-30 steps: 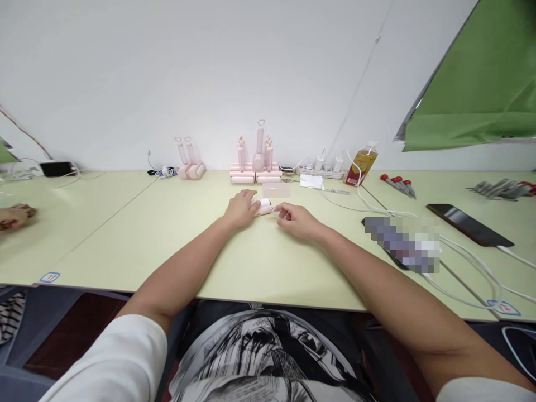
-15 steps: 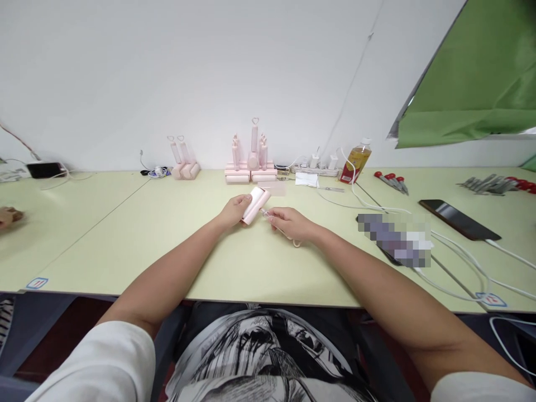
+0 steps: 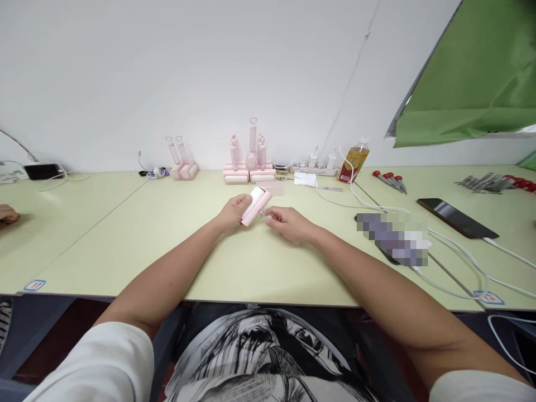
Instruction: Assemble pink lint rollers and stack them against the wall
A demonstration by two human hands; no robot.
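Note:
Above the table, my left hand [image 3: 233, 213] is closed around the head of a lint roller [image 3: 255, 207], its thumb lying on the white roll. The pink cover of the head is tilted and faces right. My right hand [image 3: 288, 223] is closed on the lint roller's clear handle [image 3: 263, 214], whose narrow end meets the pink cover. Whether the handle is fixed to the head I cannot tell. Most of the handle is hidden in the right palm.
Several pink lint rollers [image 3: 251, 162] stand by the wall, with two more [image 3: 184, 167] further left. A power strip [image 3: 312, 167], drink bottle [image 3: 354, 162], cables, phone [image 3: 456, 216] and red-ended tools [image 3: 389, 181] lie rightward. Another person's hand [image 3: 7, 215] rests at far left.
The pale loop under my right hand is now out of sight, and that hand has turned slightly. My left hand keeps its hold. The other person's hand has shifted a little.

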